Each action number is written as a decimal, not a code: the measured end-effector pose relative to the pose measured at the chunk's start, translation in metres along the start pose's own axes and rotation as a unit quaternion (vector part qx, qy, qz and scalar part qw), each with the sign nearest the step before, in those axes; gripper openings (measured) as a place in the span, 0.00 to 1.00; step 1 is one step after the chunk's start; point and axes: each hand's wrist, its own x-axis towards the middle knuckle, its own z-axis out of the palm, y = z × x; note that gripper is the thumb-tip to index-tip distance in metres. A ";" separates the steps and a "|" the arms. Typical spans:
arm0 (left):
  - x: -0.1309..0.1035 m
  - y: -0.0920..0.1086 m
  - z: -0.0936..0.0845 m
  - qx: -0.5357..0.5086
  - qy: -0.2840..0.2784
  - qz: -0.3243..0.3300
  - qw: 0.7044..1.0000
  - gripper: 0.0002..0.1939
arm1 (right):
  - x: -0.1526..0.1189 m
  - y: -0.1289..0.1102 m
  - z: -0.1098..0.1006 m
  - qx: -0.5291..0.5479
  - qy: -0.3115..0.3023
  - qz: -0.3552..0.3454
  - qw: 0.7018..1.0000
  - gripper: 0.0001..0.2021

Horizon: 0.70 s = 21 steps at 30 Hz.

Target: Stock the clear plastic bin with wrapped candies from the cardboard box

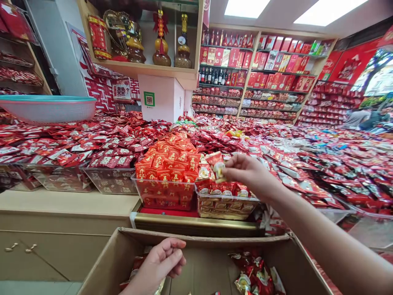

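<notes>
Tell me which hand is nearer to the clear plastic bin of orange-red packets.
Right. The right hand holds a small wrapped candy just beside the clear plastic bin of orange-red packets; the left hand is lower down, inside the brown cardboard box.

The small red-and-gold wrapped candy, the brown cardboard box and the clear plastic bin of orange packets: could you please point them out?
small red-and-gold wrapped candy [216,164], head view, on its wrapper above the right hand's fingertips.
brown cardboard box [202,239], head view, on its far wall.
clear plastic bin of orange packets [164,192], head view, on its front wall.
</notes>
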 end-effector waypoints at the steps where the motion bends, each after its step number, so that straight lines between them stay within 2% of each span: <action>1: 0.001 -0.003 0.001 0.007 -0.002 0.000 1.000 0.21 | 0.015 0.001 -0.004 -0.043 0.023 -0.001 0.999 0.10; 3: 0.001 -0.010 0.003 0.021 -0.007 0.007 1.000 0.23 | 0.039 0.008 -0.005 -0.131 0.039 0.024 0.990 0.09; 6: 0.002 -0.018 0.005 0.036 -0.009 0.027 0.999 0.25 | 0.057 0.022 0.003 -0.216 0.025 0.076 0.973 0.08; 11: 0.003 -0.025 0.004 0.062 -0.019 0.016 0.998 0.21 | 0.060 0.030 0.013 -0.262 -0.003 0.109 0.959 0.08; 15: 0.004 -0.029 0.002 0.100 -0.035 0.005 0.994 0.15 | 0.061 0.025 0.012 -0.313 -0.053 0.121 0.941 0.09; 21: 0.008 -0.033 -0.002 0.130 -0.072 0.000 0.989 0.10 | 0.062 0.013 0.010 -0.397 -0.098 0.098 0.907 0.07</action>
